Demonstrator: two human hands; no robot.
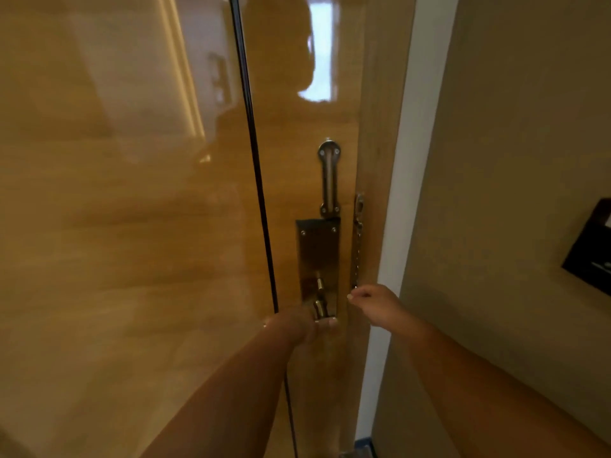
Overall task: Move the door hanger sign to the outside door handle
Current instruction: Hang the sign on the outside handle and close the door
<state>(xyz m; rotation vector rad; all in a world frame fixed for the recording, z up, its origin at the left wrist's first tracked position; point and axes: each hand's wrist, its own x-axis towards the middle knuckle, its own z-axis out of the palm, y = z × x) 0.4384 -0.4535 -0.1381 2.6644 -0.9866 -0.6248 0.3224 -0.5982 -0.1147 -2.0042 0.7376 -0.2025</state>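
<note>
No door hanger sign shows anywhere yet. Your left hand is wrapped around the inside door handle; your right hand pinches the hanging security chain. Leave that chain engaged and the door may jam.

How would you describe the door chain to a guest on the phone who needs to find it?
Start at the glossy wooden door and go to its right edge, beside the white frame. Just right of the tall metal lock plate hangs the door chain, running down to the right hand. Unlike the solid plate and the bar guide above, it is thin, linked and dangling.
</note>
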